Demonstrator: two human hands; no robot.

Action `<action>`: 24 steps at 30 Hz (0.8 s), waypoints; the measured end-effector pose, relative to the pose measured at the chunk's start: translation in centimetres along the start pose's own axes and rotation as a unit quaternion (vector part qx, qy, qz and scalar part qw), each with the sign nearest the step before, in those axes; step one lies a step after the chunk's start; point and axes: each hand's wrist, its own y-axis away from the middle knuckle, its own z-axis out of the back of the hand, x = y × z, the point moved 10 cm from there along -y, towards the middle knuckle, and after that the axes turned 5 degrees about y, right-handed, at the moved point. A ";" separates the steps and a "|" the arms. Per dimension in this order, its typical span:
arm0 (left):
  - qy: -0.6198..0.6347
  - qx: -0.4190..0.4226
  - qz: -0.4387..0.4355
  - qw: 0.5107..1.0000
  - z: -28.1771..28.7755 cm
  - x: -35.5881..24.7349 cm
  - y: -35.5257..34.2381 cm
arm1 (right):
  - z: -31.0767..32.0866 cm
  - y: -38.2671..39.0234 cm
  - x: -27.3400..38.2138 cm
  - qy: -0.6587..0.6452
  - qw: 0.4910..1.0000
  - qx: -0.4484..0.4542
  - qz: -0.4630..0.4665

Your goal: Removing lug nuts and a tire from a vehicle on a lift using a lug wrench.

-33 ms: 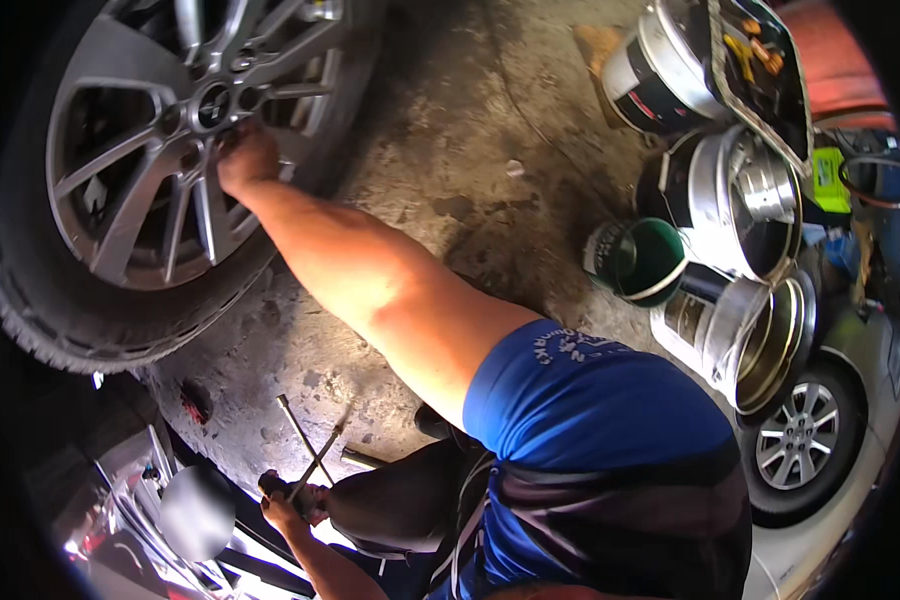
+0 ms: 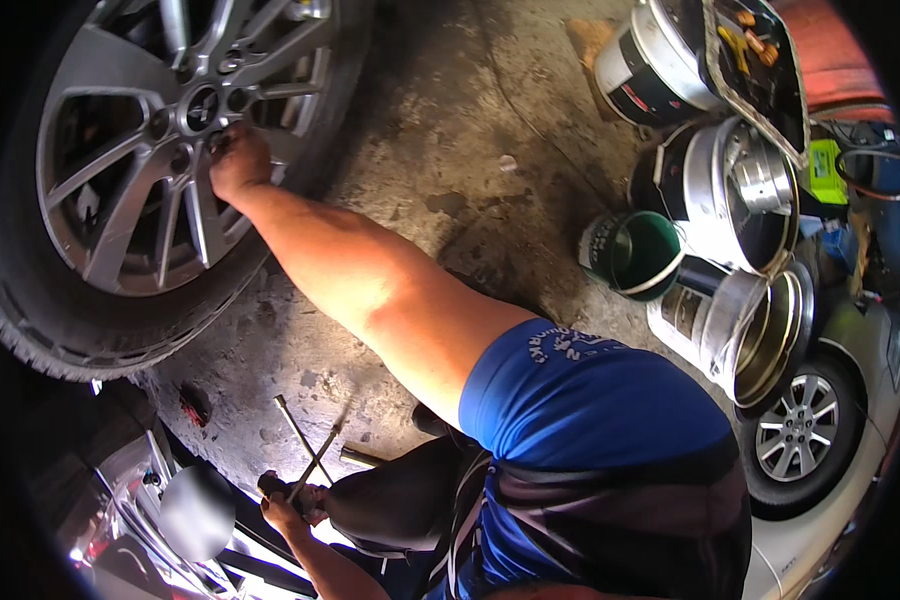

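Note:
A large car wheel (image 2: pixel 90 300) with grey spoked rim fills the upper left. My right hand (image 2: pixel 240 165) reaches across to it, fingers curled at the bolt holes just below the centre cap (image 2: pixel 202 108); whatever they hold is hidden. Low in the view, beside my bent knee, my left hand (image 2: pixel 282 512) grips a metal cross wrench (image 2: pixel 308 440), with a dark object at the fingers that I cannot make out. A short metal bar (image 2: pixel 362 458) lies by the wrench.
Several buckets, a green one (image 2: pixel 642 255) among them, stand along the right, one under a tray (image 2: pixel 755 95) of small parts. A car with a silver wheel (image 2: pixel 798 430) is beyond them. Shiny metal parts (image 2: pixel 140 505) are at lower left, a cable (image 2: pixel 525 110) on the floor.
The view has shifted a little, so the wheel and my right hand sit slightly further left in it. My hands otherwise look the same.

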 end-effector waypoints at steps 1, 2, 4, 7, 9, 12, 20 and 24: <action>0.004 0.001 0.008 1.000 -0.1 0.1 -0.3 | 0.4 0.2 0.2 0.012 1.000 0.007 0.012; 0.013 0.012 0.016 1.000 -0.3 0.3 -0.6 | 0.7 0.4 0.1 0.010 1.000 0.004 0.004; 0.025 0.024 0.028 0.999 -0.5 0.6 -1.1 | 1.2 0.3 -0.1 0.004 1.000 0.008 -0.019; 0.007 0.017 0.025 1.000 -0.4 0.6 -1.2 | 0.1 0.1 -0.8 -0.051 0.991 0.078 -0.097; -0.005 0.011 0.013 1.000 -0.3 0.3 -0.8 | 0.2 -0.3 0.5 -0.023 0.994 0.080 -0.063; -0.040 0.037 -0.053 0.997 -0.7 -1.1 -0.2 | 0.3 -0.7 1.6 0.022 0.996 0.085 -0.016; -0.082 -0.060 -0.031 0.994 3.0 0.3 0.3 | -0.3 -0.7 4.1 0.076 0.933 0.069 0.346; -0.099 -0.100 -0.012 0.990 3.9 0.3 0.8 | -0.3 -1.4 3.2 0.087 0.933 0.028 0.347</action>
